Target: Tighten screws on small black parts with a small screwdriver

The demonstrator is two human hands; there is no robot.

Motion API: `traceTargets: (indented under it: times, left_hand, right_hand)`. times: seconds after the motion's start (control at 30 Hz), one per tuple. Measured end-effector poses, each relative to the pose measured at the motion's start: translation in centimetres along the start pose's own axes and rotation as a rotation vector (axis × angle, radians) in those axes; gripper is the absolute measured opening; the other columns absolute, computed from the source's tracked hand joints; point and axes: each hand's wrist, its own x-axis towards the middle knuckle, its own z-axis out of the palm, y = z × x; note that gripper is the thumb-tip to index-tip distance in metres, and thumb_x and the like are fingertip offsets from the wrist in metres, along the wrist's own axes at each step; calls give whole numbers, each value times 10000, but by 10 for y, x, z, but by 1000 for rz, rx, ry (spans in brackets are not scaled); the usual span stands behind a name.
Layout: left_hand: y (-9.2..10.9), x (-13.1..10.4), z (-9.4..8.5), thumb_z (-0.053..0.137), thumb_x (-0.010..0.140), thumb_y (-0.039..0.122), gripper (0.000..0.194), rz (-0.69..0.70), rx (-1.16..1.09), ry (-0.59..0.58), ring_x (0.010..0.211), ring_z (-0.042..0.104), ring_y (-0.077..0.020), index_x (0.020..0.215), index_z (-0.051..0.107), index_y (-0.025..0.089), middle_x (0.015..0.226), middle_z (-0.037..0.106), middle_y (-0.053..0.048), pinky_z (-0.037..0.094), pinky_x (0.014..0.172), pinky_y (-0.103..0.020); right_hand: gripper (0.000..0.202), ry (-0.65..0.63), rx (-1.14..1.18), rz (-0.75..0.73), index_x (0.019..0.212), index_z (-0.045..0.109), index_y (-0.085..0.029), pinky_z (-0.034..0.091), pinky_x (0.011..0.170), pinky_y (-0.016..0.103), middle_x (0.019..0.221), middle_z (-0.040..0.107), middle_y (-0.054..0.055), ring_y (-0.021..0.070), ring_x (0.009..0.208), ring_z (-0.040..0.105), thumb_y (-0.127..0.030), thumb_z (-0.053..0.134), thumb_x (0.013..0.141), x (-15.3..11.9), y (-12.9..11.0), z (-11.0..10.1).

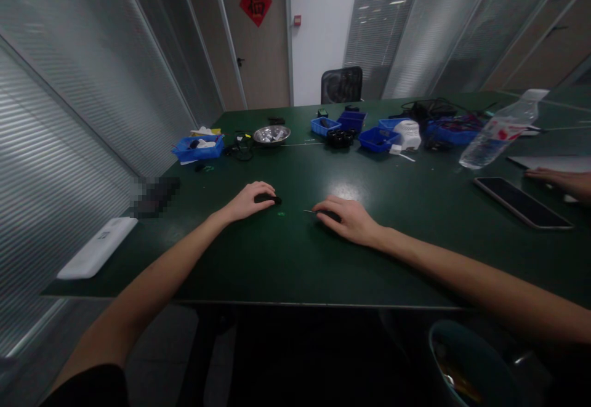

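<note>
My left hand rests on the green table with its fingers closed around a small black part, whose kind I cannot make out. Across a short gap, my right hand is closed on what looks like a small screwdriver. Its thin metal shaft points left toward the black part without touching it. The handle is mostly hidden in my palm. Just below my left fingertips lies a tiny green piece, perhaps a circuit board.
Blue bins and a steel bowl stand toward the back. A plastic bottle, a phone and another person's hand are at right. A white box lies left; a bucket stands below the edge.
</note>
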Motion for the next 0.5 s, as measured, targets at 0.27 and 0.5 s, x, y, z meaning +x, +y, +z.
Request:
traceTargets:
  times: [0.27, 0.5]
  left_hand:
    - [-10, -2, -1, 637, 997, 479, 301, 9, -29, -8, 1258, 610, -262, 1126, 734, 225, 1341, 646, -95, 447, 1117, -479]
    - [-7, -1, -1, 627, 991, 489, 319, -3, -6, -5, 1268, 602, -277, 1124, 734, 219, 1337, 648, -105, 428, 1139, -516]
  right_hand:
    - [272, -46, -82, -46, 1228, 704, -235, 517, 786, 348, 1085, 727, 83, 229, 984, 668, -367, 504, 1098, 2, 4, 1]
    - [274, -43, -60, -36, 1239, 699, -239, 524, 800, 353, 1112, 730, 78, 224, 990, 679, -360, 494, 1103, 1, 3, 1]
